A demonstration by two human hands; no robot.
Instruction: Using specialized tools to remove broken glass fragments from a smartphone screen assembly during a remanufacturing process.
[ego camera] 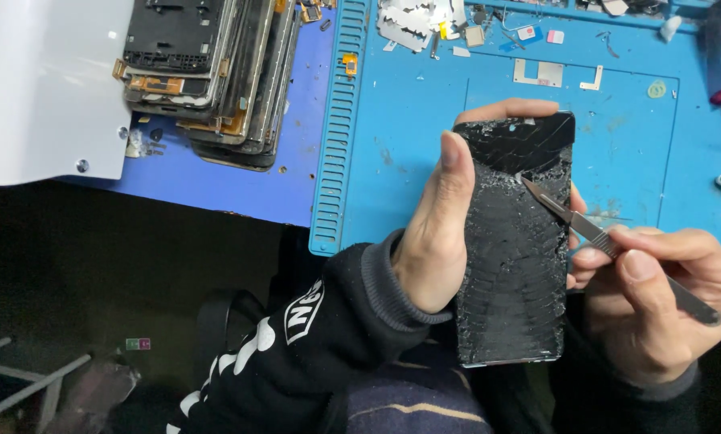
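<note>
A blue work mat (424,104) with a ridged left edge covers the table (240,181), which is a deeper blue beside it. A stack of stripped phone frames (208,72) sits at the table's upper left, next to a white panel (39,88). Small metal scraps (412,24) and loose parts lie scattered along the mat's far edge. Below the table's edge the room is dark. The person, in a black sleeve with white print, holds a phone with a badly shattered black screen (513,257) upright over the near edge of the mat. Cracks web across the whole glass, densest near the top. The left hand (437,233) grips the phone, thumb along its left edge and fingers wrapped behind. The right hand (657,297) has its fingers pinched around a thin metal blade tool (585,229), whose tip touches the cracked glass near the upper right.
</note>
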